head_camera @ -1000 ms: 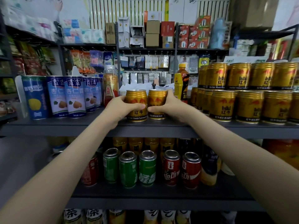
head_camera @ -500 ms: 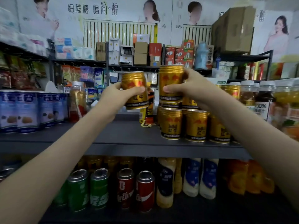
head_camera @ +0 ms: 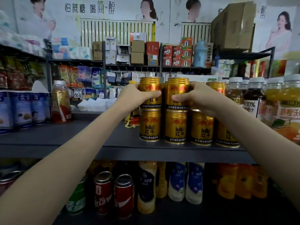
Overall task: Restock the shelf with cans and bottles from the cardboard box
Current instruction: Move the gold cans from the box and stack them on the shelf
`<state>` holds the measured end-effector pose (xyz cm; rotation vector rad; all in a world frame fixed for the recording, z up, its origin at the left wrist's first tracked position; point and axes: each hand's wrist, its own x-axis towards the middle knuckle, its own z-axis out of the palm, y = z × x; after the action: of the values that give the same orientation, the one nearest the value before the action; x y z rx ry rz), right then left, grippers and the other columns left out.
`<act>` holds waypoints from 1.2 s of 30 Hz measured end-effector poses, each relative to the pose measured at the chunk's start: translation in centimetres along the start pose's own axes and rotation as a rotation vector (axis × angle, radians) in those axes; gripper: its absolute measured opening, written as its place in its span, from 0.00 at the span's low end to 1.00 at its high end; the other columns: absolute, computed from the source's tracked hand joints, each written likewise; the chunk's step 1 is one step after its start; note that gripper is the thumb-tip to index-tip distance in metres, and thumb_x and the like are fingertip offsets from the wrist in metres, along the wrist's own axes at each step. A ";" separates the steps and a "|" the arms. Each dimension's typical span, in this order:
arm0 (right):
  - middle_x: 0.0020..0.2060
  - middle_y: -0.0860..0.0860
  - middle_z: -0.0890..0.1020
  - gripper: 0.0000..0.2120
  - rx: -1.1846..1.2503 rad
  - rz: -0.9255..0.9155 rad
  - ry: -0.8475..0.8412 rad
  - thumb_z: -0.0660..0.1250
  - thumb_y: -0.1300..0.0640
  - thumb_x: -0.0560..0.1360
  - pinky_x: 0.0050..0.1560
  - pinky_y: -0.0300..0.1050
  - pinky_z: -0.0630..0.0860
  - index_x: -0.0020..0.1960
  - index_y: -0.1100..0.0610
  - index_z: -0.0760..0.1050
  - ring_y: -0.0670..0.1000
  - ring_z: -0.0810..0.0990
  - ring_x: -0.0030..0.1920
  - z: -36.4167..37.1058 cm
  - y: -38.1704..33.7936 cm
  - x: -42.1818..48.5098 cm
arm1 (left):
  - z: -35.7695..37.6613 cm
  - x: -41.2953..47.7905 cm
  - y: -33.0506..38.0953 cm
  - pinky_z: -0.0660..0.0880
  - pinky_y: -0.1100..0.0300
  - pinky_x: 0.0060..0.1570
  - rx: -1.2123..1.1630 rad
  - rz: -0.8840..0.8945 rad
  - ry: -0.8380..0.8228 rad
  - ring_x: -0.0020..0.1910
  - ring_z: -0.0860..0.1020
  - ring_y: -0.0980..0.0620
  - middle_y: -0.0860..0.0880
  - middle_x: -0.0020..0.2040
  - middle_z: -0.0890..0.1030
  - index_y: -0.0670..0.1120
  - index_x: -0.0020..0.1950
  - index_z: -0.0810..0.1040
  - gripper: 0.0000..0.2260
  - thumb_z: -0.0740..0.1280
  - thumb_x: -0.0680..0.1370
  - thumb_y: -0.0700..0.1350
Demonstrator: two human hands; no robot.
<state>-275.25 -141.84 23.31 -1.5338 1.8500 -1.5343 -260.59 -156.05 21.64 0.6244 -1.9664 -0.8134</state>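
Each of the hands gripped one gold can: left hand (head_camera: 129,96) around the left can (head_camera: 150,92), right hand (head_camera: 198,98) around the right can (head_camera: 177,93), both set atop a bottom row of cans (head_camera: 176,127) on the shelf (head_camera: 113,143).

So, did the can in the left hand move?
Yes. The left can went right, from beside the stack to atop the end can of the shelf's bottom row.

views: we had one head-worn wide-angle camera | aim: it faced forward, slightly down, onto the dark grey metal shelf (head_camera: 48,140) | range: close; left hand (head_camera: 129,99) and right hand (head_camera: 199,99) sat mid-frame round two gold ribbed metal cans (head_camera: 150,86), forearms entering from the lower corners | top: white postered wall (head_camera: 126,7)
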 end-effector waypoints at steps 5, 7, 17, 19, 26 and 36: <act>0.55 0.50 0.79 0.28 -0.138 -0.012 0.028 0.77 0.54 0.67 0.61 0.54 0.73 0.63 0.53 0.69 0.53 0.77 0.57 -0.1 0.5 0.6 | 0.4 0.2 -0.4 0.71 0.64 0.43 -0.006 0.022 -0.017 0.55 0.77 0.53 0.53 0.56 0.78 0.49 0.65 0.73 0.31 0.74 0.67 0.61; 0.57 0.50 0.77 0.34 -0.183 -0.034 0.046 0.77 0.53 0.67 0.62 0.55 0.73 0.68 0.53 0.66 0.53 0.76 0.58 -0.3 0.6 0.6 | 0.7 0.3 -0.7 0.73 0.61 0.47 -0.020 0.026 -0.006 0.56 0.77 0.53 0.53 0.57 0.78 0.48 0.66 0.72 0.32 0.74 0.67 0.61; 0.77 0.53 0.56 0.47 -0.549 -0.354 0.185 0.72 0.48 0.72 0.73 0.49 0.57 0.78 0.53 0.44 0.53 0.56 0.76 0.0 1.6 -0.3 | 2.4 -1.1 -2.1 0.71 0.65 0.47 0.081 0.167 0.083 0.54 0.73 0.56 0.54 0.57 0.73 0.48 0.68 0.66 0.29 0.73 0.72 0.54; 0.76 0.52 0.57 0.44 -0.700 -0.547 0.305 0.71 0.49 0.73 0.72 0.41 0.50 0.78 0.55 0.47 0.51 0.54 0.76 0.6 1.6 -0.8 | 2.7 -1.6 -2.3 0.72 0.58 0.55 0.133 0.205 0.122 0.58 0.72 0.54 0.54 0.60 0.72 0.49 0.70 0.63 0.32 0.73 0.71 0.55; 0.66 0.57 0.72 0.26 -0.745 -0.876 0.428 0.66 0.60 0.75 0.67 0.39 0.59 0.72 0.62 0.65 0.54 0.66 0.67 7.0 2.0 -4.3 | 1.9 -6.2 -2.9 0.61 0.57 0.67 0.355 0.293 0.341 0.69 0.64 0.49 0.46 0.70 0.66 0.44 0.76 0.56 0.33 0.64 0.77 0.57; 0.54 0.57 0.77 0.17 -0.389 -0.862 0.064 0.66 0.61 0.75 0.56 0.47 0.73 0.62 0.63 0.72 0.57 0.76 0.55 25.3 3.1 -11.3 | -9.7 -22.6 -12.4 0.67 0.56 0.62 0.783 0.226 0.420 0.60 0.72 0.43 0.38 0.60 0.75 0.36 0.67 0.69 0.23 0.57 0.77 0.50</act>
<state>-253.48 -146.21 6.53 -2.7408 1.6600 -1.5698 -240.06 -151.43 3.95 0.9049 -1.8691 0.2546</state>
